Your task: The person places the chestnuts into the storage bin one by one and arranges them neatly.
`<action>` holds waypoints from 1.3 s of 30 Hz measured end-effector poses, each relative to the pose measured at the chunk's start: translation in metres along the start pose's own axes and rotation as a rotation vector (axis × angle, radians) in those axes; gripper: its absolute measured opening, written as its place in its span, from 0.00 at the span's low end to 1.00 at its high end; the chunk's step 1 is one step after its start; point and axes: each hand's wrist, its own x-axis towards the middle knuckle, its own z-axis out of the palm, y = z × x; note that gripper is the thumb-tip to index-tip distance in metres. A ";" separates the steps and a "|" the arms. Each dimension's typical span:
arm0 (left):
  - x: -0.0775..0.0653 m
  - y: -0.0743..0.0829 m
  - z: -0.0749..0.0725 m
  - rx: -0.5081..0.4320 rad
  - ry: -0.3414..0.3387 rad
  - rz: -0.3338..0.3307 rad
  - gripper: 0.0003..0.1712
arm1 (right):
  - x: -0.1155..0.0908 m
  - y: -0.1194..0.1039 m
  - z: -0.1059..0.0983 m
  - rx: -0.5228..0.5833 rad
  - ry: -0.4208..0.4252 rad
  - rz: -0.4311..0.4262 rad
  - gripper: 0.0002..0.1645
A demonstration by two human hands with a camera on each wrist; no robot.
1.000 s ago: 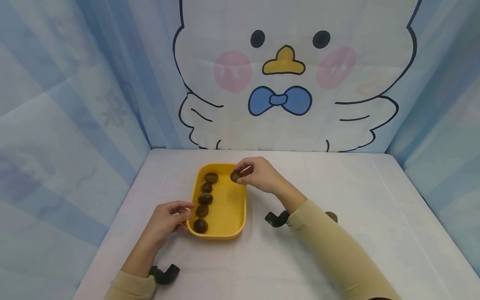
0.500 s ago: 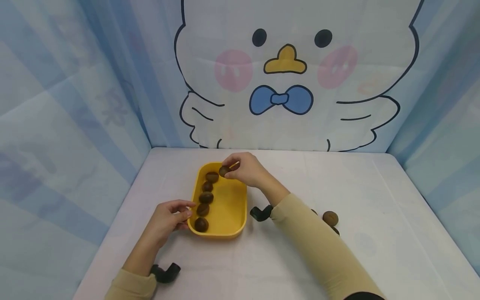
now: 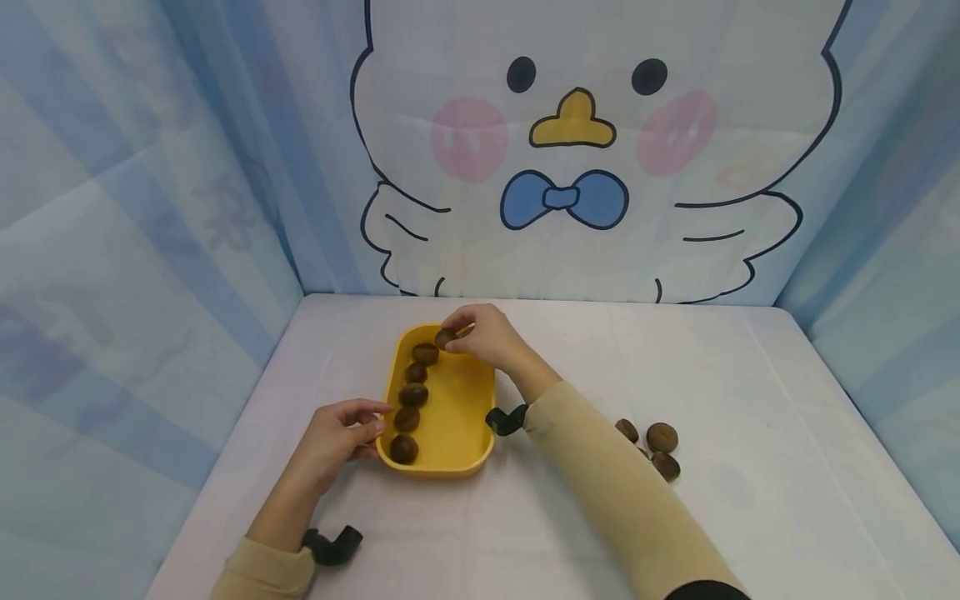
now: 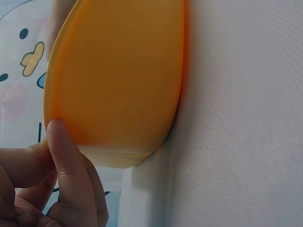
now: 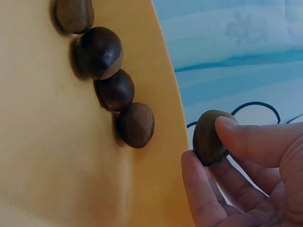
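Right hand (image 3: 486, 336): pinched one brown nut (image 3: 444, 337) at the yellow tray's (image 3: 457, 408) far end. Left hand (image 3: 333, 433): pinched its left edge. Step, seemingly: placing; next called for lowering beside the nut row (image 3: 413, 394).

Soft diffuse light, dimmer wrist views

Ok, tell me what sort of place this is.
Likely a small curtained booth: a pale table with hanging curtains on three sides, the back one printed with a cartoon bird.
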 end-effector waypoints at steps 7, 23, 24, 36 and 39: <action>0.000 -0.001 0.000 -0.001 0.009 -0.008 0.17 | 0.008 0.005 0.011 -0.033 0.002 0.030 0.14; 0.001 -0.003 0.000 -0.004 -0.002 -0.001 0.18 | 0.012 0.004 0.023 -0.292 0.006 -0.028 0.12; 0.000 -0.002 -0.001 -0.004 -0.002 0.000 0.18 | 0.013 0.003 0.024 -0.290 -0.002 -0.024 0.12; 0.001 -0.002 -0.003 0.004 -0.007 -0.002 0.17 | 0.017 0.006 0.040 -0.384 0.035 -0.011 0.11; 0.002 -0.003 -0.003 0.006 -0.006 -0.002 0.17 | 0.017 0.006 0.042 -0.416 0.053 -0.015 0.13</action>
